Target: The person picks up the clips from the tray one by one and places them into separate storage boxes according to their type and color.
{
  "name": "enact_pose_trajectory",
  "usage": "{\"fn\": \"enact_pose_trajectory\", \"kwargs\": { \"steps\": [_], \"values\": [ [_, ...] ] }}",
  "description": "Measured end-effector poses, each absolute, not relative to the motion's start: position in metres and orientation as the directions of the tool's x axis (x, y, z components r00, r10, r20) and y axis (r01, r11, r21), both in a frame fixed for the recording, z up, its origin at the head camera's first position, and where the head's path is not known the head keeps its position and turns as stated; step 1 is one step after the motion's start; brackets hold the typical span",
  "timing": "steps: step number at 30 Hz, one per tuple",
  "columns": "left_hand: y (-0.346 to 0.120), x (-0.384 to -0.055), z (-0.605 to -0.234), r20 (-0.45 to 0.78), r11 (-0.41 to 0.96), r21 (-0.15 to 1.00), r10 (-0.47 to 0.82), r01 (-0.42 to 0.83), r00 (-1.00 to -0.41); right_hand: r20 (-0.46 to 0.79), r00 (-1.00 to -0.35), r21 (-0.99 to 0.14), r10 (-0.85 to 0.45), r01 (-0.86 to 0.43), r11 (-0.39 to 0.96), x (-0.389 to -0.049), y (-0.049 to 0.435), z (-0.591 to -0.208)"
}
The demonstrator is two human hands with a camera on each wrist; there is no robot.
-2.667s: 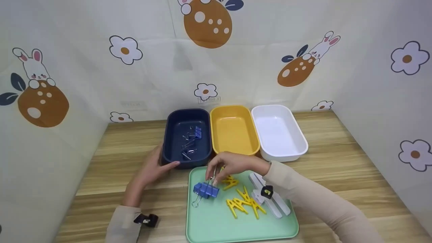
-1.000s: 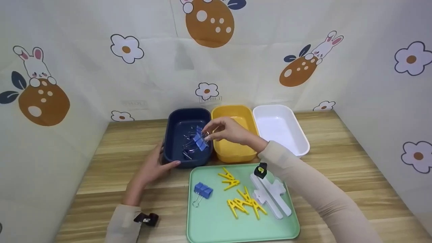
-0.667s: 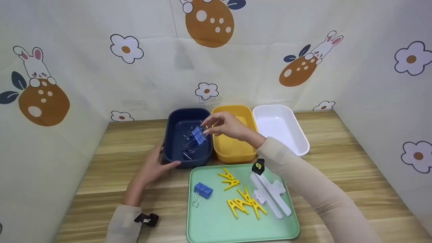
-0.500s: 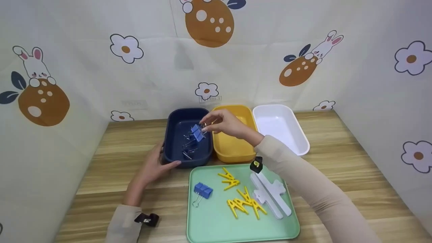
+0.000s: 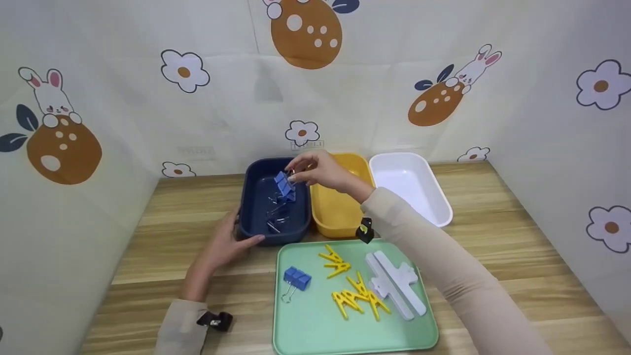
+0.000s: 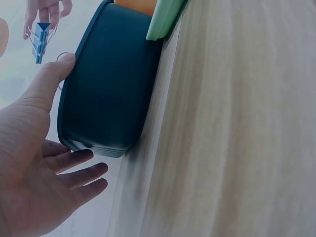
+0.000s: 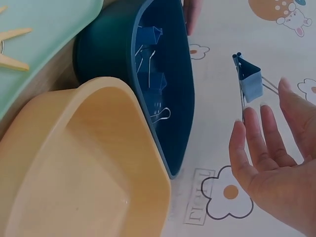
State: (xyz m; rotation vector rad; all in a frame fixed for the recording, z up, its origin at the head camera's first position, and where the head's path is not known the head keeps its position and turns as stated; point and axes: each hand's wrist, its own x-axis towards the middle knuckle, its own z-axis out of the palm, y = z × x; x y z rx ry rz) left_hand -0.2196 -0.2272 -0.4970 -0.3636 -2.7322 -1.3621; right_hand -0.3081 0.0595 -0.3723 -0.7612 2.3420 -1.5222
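My right hand (image 5: 323, 170) pinches a blue binder clip (image 5: 284, 184) by its wire handles, up over the far right part of the navy bin (image 5: 247, 197). In the right wrist view this binder clip (image 7: 251, 81) hangs from thumb and fingertips, above the bin's rim. Several blue binder clips (image 7: 157, 81) with wire handles lie inside that bin. My left hand (image 5: 224, 244) rests against the near left corner of the bin, thumb on the front rim and the other fingers loosely extended along the side, as the left wrist view shows. Another blue binder clip (image 5: 297, 278) lies on the green tray (image 5: 315, 335).
A yellow bin (image 5: 340, 217) and a white bin (image 5: 411, 190) stand in line to the right of the navy one. On the tray lie several yellow clothespins (image 5: 354, 298) and two white bar-shaped clips (image 5: 397, 283). A printed cloth (image 5: 355, 98) hangs behind the wooden table (image 5: 162, 236).
My right hand has lifted one binder clip from the tray, carried it to the navy bin, and moved farther back and left with it. The left hand has stayed at the bin's corner.
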Motion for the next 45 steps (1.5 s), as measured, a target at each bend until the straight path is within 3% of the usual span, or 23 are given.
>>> {"fn": "enact_pose_trajectory", "kwargs": {
  "steps": [19,45],
  "values": [
    [-0.228,-0.219,-0.498,0.136,0.575,0.788,0.185,0.219,-0.973,0.053,-0.842,-0.902,-0.538,-0.271,0.336,-0.318,0.041,-0.383],
    [-0.229,-0.219,-0.497,0.148,0.566,0.791,0.191,0.232,-0.970,0.041,-0.799,-0.905,-0.601,-0.284,0.316,-0.310,0.048,-0.384]
  ]
}}
